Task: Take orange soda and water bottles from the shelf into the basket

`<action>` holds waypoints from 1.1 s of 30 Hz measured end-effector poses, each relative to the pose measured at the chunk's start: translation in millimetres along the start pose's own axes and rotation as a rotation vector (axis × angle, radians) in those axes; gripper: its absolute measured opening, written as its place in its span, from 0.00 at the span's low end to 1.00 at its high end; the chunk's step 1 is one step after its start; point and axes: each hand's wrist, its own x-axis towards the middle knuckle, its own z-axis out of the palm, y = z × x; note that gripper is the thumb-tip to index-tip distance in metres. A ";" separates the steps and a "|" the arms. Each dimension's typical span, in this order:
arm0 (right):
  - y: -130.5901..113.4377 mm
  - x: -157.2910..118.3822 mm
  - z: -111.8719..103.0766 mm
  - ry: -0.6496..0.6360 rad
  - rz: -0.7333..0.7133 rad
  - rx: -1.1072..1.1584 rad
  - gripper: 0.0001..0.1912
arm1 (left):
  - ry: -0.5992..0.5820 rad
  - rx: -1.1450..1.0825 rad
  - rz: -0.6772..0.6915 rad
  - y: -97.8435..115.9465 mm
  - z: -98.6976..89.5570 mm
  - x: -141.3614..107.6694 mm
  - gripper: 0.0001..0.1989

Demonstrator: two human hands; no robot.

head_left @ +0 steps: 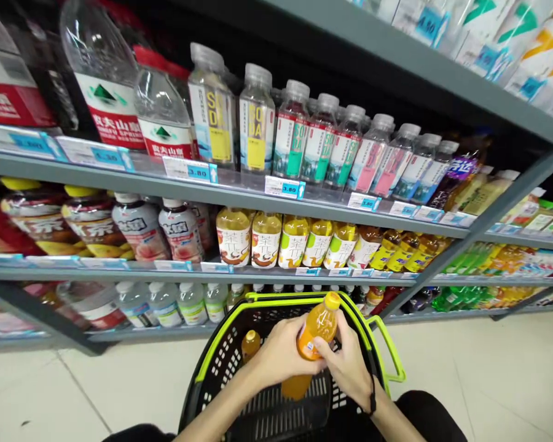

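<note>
Shelves: While the grey shelves (239, 193) slant across the view, rows of bottled drinks (295, 144) stand on them, with blue-and-white price tags (284, 187) along the edges.
Floor: pale tiles (483, 368) below the shelves.
Basket: black with a lime-green rim (212, 344), in front of the lowest shelf; its green handle (399, 362) sticks out on the right.
Left hand (281, 347): grasping the orange bottle (322, 322) around its body.
Right hand (348, 362): grasping the same bottle from the other side – thumb against the front.
Orange bottle: held above the basket, tilted, its yellow cap up.
Second bottle (251, 345): inside the basket, at the left – partly hidden by the left forearm.
Wristband (373, 395): black, around the right wrist.
</note>
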 end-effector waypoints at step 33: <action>30.8 -40.0 28.3 -0.336 0.484 0.772 0.31 | 0.218 -1.045 -0.186 -21.2 -16.3 15.4 0.34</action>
